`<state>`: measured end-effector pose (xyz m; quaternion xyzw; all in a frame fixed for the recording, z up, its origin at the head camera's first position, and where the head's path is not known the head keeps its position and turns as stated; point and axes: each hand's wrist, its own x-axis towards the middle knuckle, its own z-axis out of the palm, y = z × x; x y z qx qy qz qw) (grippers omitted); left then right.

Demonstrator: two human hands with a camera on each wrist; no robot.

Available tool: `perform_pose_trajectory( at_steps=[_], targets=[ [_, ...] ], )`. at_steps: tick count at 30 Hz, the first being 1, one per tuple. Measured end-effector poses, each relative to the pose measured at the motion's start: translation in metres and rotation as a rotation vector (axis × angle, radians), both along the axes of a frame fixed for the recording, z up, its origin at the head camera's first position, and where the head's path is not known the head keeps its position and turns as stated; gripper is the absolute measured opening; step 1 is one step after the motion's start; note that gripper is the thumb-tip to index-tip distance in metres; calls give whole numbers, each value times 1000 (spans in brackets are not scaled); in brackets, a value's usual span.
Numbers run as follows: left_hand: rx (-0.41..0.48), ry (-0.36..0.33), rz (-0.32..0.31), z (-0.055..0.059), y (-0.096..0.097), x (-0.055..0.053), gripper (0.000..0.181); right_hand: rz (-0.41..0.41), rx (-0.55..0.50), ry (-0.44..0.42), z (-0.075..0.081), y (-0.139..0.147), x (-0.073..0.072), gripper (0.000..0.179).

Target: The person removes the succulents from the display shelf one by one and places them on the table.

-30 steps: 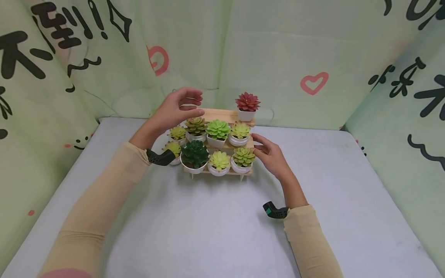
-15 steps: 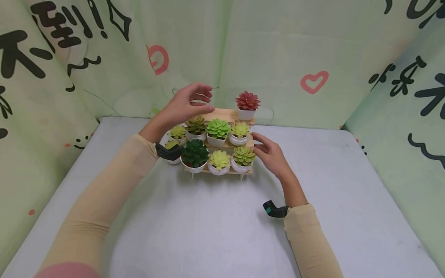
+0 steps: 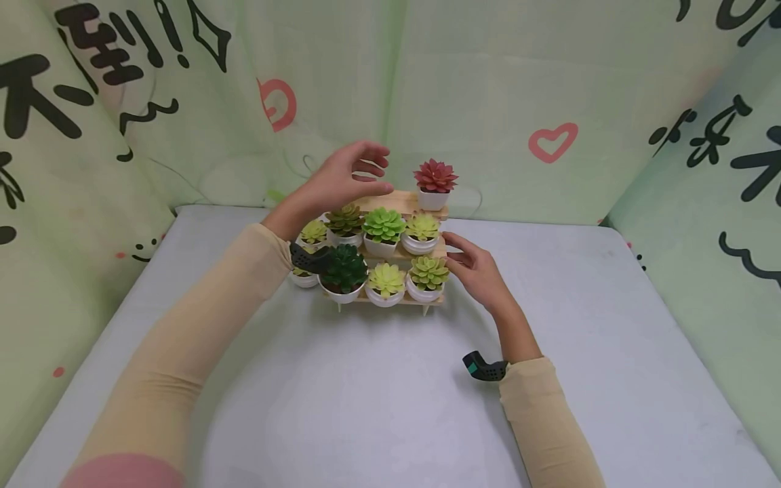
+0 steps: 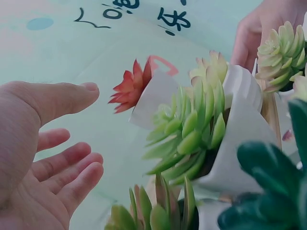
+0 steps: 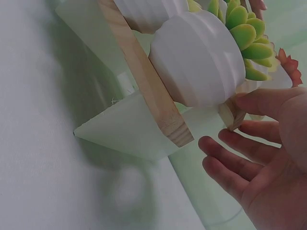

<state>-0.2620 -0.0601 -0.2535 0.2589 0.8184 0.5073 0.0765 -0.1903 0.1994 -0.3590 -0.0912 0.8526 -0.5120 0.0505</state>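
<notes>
A stepped wooden plant stand (image 3: 396,202) holds several potted succulents in rows. On its top step, at the right end, sits a red succulent (image 3: 435,177) in a white pot. Left of that pot my left hand (image 3: 346,177) hangs over the top step, fingers apart and holding nothing; the left wrist view shows a gap between thumb and red succulent. At the stand's right side, my right hand (image 3: 478,272) pinches the end of a wooden slat (image 5: 231,115) between thumb and fingers. A bright green succulent (image 3: 383,226) stands mid-row, and a dark green succulent (image 3: 344,268) front left.
Two light green potted succulents, one a rear succulent (image 3: 314,232), stand left of the stand, partly hidden by the left wrist and its black camera mount (image 3: 310,258). A white-covered table (image 3: 342,393) lies below. A printed green curtain (image 3: 488,81) hangs close behind.
My left hand has moved right and slightly up along the top step, closer to the red succulent. The right hand and the plants have stayed in place.
</notes>
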Motion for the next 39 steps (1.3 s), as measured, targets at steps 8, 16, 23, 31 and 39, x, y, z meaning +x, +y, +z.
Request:
perform_pose_trajectory(
  at_steps=[8,16,23,31,39],
  targets=[
    [-33,24,2,-15,13,-22,59,4,-7,-4,-1,1,0,50],
    [-85,37,-6,-15,24,-28,61,2,3,-2,-1,0,0,50],
    [-116,31,-27,-13,31,-33,63,3,3,9,0,1,-1,50],
    [-162,21,-35,-12,40,-37,66,3,5,10,0,1,-1,50],
    [-196,37,-60,-12,50,-38,68,-1,15,6,0,1,0,51]
  ],
)
